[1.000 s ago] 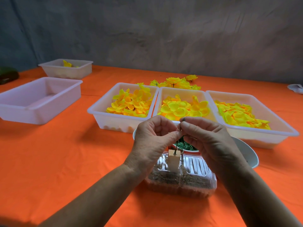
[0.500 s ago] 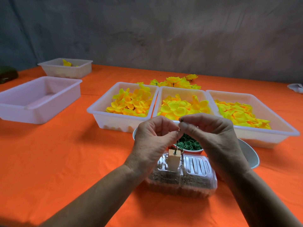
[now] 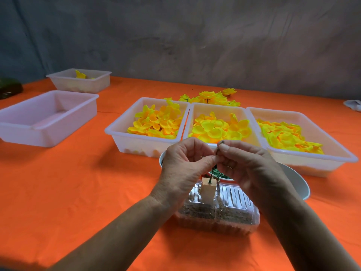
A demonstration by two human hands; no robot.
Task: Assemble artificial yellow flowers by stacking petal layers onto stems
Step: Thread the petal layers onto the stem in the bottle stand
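Observation:
My left hand and my right hand meet above a clear plastic box. Both pinch a thin dark green stem that stands in a small cream block on the box lid. The stem's dark tip shows just above my right thumb. Three white trays behind hold yellow petal layers: a left tray, a middle tray and a right tray. Finished yellow flowers lie beyond the trays.
A white bowl with green pieces sits under my hands. Two more white trays stand at the left: a near empty one and a far one holding a yellow piece. An orange cloth covers the table.
My right hand has shifted slightly, and its thumb and forefinger sit a bit higher on the stem. My left hand keeps its pinch in the same place.

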